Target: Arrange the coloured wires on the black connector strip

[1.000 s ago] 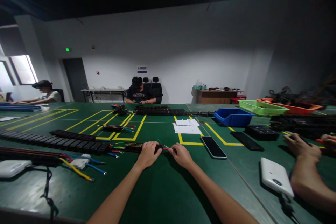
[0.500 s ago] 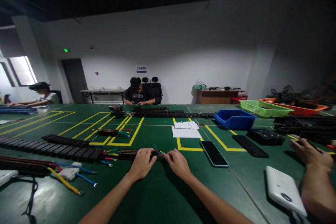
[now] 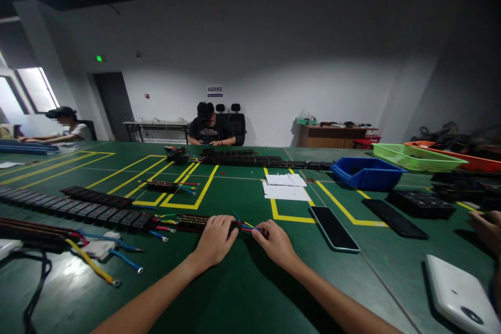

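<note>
Partly hidden, left hand covers black strip; right hand pinches wires, tips unclear.

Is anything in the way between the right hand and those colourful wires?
Nothing that I can see. The right hand is already at the colourful wires, and the left hand holds the dark strip beside them. The phone lies off to the right.
</note>
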Motion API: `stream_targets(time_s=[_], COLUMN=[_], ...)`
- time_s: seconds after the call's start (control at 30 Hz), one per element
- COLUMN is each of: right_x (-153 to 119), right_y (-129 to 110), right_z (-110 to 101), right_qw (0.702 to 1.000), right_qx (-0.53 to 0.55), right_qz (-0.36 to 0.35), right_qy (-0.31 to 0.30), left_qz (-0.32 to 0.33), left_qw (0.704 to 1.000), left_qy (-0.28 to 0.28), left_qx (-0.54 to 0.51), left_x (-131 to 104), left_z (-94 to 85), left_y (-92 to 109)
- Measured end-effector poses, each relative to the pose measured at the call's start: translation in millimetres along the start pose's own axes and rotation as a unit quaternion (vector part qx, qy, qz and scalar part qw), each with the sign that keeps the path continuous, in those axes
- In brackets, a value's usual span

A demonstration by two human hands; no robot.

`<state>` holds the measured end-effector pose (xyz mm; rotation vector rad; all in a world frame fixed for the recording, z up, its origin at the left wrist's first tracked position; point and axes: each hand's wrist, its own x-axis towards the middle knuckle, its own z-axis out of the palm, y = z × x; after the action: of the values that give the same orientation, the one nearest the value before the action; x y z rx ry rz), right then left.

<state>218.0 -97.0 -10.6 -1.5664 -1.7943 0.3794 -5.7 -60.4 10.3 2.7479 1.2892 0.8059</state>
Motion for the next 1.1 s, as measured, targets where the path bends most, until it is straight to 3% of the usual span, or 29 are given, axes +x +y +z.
stream_targets(time_s=[0.23,0.4,0.5,0.7,0.9,1.1], right_x=[-1.2,-4.7,-4.2,6.5,14.8,11.1], right_y=[9.1,11.9,10.0,15.9,22.9,21.8], right_z=[-27.9,-37.1,-37.4,-38.4,-35.6,-35.6], right_qw=[0.997,0.993,0.993,0.995,0.997,0.997], right_qx=[-0.010,-0.025,-0.028,-0.018,-0.010,-0.024], right_qz=[-0.052,-0.089,-0.087,-0.074,-0.038,-0.040], right_qy=[-0.056,-0.074,-0.070,-0.064,-0.063,-0.068], left_qz=[0.022,0.095,0.096,0.119,0.129,0.139], left_qw=[0.999,0.993,0.993,0.990,0.989,0.989], left_qy=[-0.012,-0.060,-0.072,-0.079,-0.049,-0.029], left_qx=[0.020,0.024,0.008,0.011,0.049,0.042], left_x=[5.6,28.9,41.4,51.7,53.5,50.5], left_z=[-9.6,-21.2,-22.9,-11.8,5.2,9.2], left_y=[5.9,2.7,-2.4,-5.1,-3.3,-6.3])
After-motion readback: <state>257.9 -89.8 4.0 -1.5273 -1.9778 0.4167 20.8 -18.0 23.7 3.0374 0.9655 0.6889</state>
